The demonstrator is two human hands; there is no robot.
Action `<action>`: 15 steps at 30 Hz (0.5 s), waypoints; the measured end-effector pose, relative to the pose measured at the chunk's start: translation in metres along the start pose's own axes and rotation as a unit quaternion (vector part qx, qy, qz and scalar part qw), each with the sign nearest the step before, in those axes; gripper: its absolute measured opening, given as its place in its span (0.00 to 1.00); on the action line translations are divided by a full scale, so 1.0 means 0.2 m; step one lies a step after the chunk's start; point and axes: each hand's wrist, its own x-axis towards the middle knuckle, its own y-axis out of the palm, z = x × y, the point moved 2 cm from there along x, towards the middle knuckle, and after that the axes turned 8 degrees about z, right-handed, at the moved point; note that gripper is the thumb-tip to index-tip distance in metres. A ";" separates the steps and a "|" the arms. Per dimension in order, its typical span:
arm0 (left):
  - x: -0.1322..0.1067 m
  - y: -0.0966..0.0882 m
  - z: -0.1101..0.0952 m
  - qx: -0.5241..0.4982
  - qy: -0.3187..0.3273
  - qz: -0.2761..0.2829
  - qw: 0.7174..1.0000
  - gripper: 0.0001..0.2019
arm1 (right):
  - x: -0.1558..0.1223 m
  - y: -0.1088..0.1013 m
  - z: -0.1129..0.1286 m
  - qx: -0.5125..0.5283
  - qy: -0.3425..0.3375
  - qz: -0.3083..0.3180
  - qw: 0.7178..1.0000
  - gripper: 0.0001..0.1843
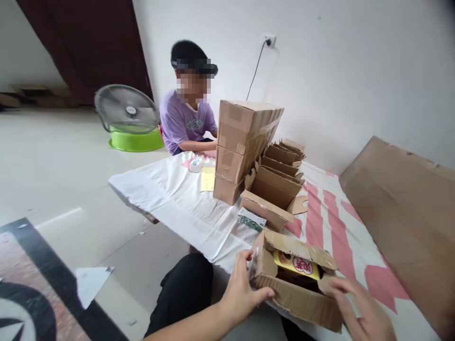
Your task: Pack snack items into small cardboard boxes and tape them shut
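A small open cardboard box (302, 303) sits tilted at the near edge of the table. Inside it shows a yellow packet (296, 264) with red characters, partly under a raised flap. My left hand (241, 289) grips the box's left corner, thumb on the front wall and fingers along the side. At the right end my right hand (359, 308) has its fingers closed on the small end flap; part of the grip is hidden. Just beyond the box lies a small white and green carton (251, 219).
Several open cardboard boxes (272, 189) stand in a row behind, beside stacked taped boxes (231, 161). A person (188, 113) in purple sits across the table. Yellow paper (207, 179) lies on the cloth. A large cardboard sheet (401, 208) leans right; a fan (128, 111) stands left.
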 end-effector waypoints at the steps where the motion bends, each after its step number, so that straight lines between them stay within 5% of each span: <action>1: 0.00 0.00 -0.01 0.005 0.009 -0.005 1.000 0.36 | 0.03 0.02 0.09 0.000 -0.059 0.042 0.997 0.13; 3: 0.01 -0.01 -0.02 0.021 0.035 -0.014 0.999 0.24 | 0.08 0.07 0.23 -0.029 -0.109 0.134 0.984 0.16; 6: 0.03 -0.03 -0.03 0.041 0.090 -0.015 0.995 0.09 | 0.17 0.12 0.34 -0.118 -0.046 0.229 0.965 0.19; 11: 0.03 -0.07 -0.07 0.084 0.181 -0.019 0.980 0.06 | 0.27 0.02 0.43 -0.222 0.071 0.355 0.906 0.19; 15: 0.03 -0.09 -0.25 0.137 0.324 0.035 0.935 0.12 | 0.26 -0.01 0.45 -0.217 0.069 0.368 0.902 0.23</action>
